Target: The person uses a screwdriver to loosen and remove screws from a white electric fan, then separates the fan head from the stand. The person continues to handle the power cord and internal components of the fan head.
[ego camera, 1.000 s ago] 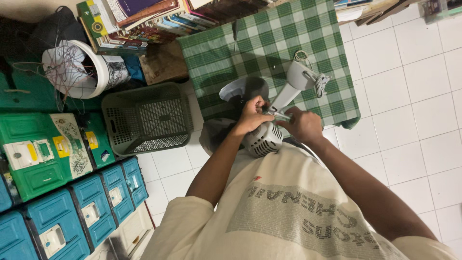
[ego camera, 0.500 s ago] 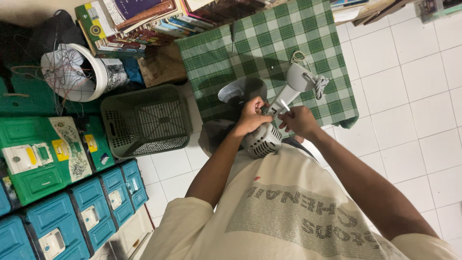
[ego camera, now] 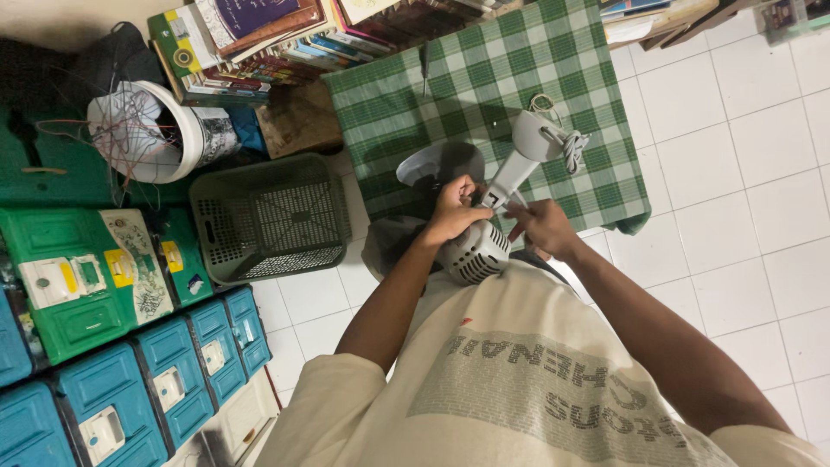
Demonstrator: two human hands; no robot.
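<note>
Nearest the camera, a cream printed shirt [ego camera: 519, 389] filled the lower frame, and from it both bare arms were stretched forward to a grey fan motor housing [ego camera: 474, 252] held just above the lap. The left hand [ego camera: 451, 210] was closed over the top of the housing, fingers wrapped around its front edge, while the right hand [ego camera: 543, 228] was pinched together at the joint where the housing meets the pale stand neck [ego camera: 510, 175]; whether a screw or a small tool was gripped there could not be told. The step in hand was judged to be work at that joint, and it would be done best with the housing kept braced by the left hand so that the neck was not twisted, and with any small part kept over the cloth. Beyond the hands, the neck was seen to run up to a round base with a coiled cord [ego camera: 566, 143], lying on a green checked cloth [ego camera: 484, 78]. To the left a grey plastic basket [ego camera: 264, 220] stood on the white tiled floor [ego camera: 743, 190], with green and blue crates [ego camera: 104, 346] beside it. Farthest off, a white bucket of wires [ego camera: 151, 130] and stacked books [ego camera: 259, 43] were seen.
</note>
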